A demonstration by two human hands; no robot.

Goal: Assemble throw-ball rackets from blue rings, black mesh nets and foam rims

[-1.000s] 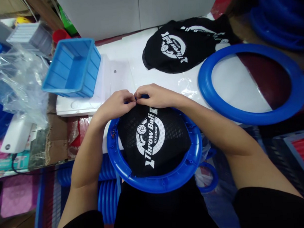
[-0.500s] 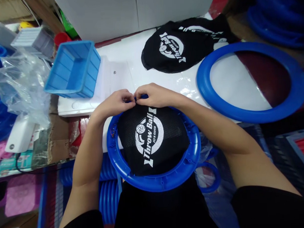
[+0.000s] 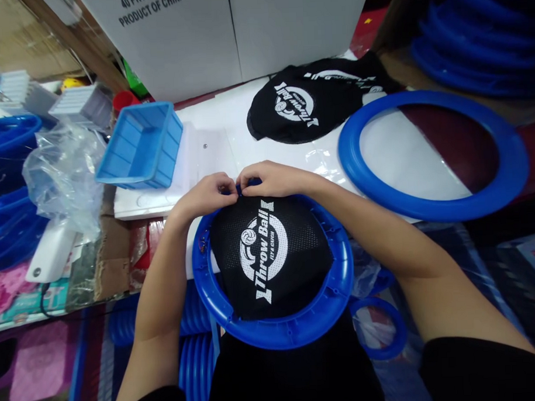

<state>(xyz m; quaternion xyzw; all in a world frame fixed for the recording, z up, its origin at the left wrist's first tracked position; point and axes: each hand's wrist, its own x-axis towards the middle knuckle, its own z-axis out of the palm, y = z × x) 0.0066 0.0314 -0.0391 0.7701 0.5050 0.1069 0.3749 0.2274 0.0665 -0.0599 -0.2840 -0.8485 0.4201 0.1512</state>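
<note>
In front of me a blue plastic ring (image 3: pixel 290 334) rests with its ribbed side up, its near rim against my lap. Across its opening lies a black mesh cloth (image 3: pixel 304 240) printed with a white "Throw Ball" logo. At the ring's far rim, my left hand (image 3: pixel 212 193) pinches the cloth's edge between thumb and fingers. Right beside it, almost touching, my right hand (image 3: pixel 271 178) pinches the same edge. The fingertips hide just how the cloth meets the rim there. Small wires show at the ring's left side.
A light blue bin (image 3: pixel 140 147) stands at the back left, near a clear plastic bag (image 3: pixel 62 172). More black mesh cloths (image 3: pixel 286 109) lie at the back. To the right is a second blue ring (image 3: pixel 434 209). A white carton (image 3: pixel 192 45) stands behind; blue rings (image 3: pixel 477 47) are stacked far right.
The view has tilted up and shifted slightly, so the surroundings sit lower and more of the carton shows. Both hands keep their pinch at the far rim.
</note>
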